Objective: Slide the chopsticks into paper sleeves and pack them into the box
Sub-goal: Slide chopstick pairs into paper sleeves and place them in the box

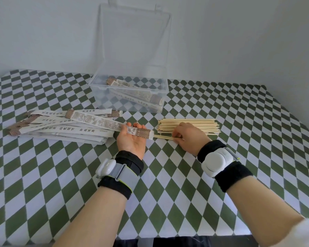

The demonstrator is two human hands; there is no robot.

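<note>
Just above the checked tablecloth point(168, 175), the left hand point(132, 139) curls its fingers round the mouth end of a floppy paper sleeve point(103, 123), best gripped there against buckling, while the right hand point(187, 138) pinches 2 light, stiff chopsticks point(163, 137), tips just beside that mouth.

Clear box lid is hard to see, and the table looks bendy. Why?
Head view: the open box lid is see-through against the pale wall, so only faint edges show; the head view's wide-angle lens bows the checked tablecloth near the frame edges; lighting is soft, shadows faint.
</note>
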